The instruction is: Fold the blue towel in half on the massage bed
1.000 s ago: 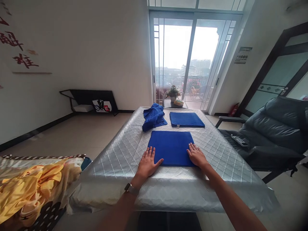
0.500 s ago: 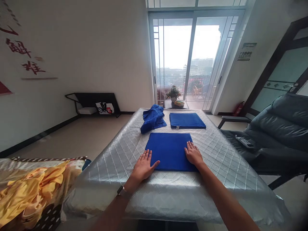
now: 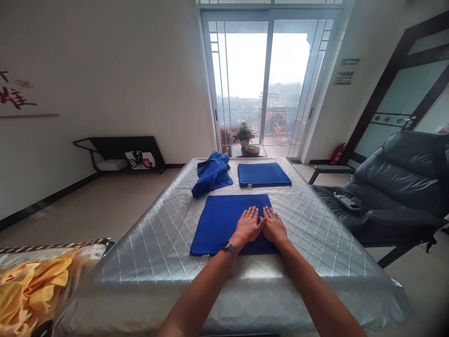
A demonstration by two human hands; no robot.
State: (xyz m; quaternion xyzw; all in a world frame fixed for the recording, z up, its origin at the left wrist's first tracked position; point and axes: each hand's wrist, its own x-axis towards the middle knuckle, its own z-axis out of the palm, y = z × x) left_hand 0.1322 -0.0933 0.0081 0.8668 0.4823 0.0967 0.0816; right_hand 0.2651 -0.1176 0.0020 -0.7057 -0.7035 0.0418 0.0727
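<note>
A flat, folded blue towel [image 3: 220, 220] lies on the silver quilted table cover [image 3: 157, 238], a small white tag showing at its near edge. My left hand [image 3: 248, 225] rests flat on the towel, right of its middle, fingers stretched out. Beside it, my right hand [image 3: 274, 225] lies flat over the towel's right edge; the two thumbs meet or nearly so. Neither hand grips anything. Farther back is a second folded blue towel [image 3: 264, 174], also with a white tag. A crumpled blue towel [image 3: 212, 174] sits to its left.
Yellow cloth [image 3: 35, 285] is heaped on a surface at the lower left. A dark armchair [image 3: 396, 187] with a grey device [image 3: 347, 201] on its seat stands close on the right. Behind the table, a small stand holds a potted plant [image 3: 244, 135] before the glass doors.
My left hand has slid right across the towel, from its left edge to beside my right hand. My right hand stays at the right edge. The view has turned slightly right.
</note>
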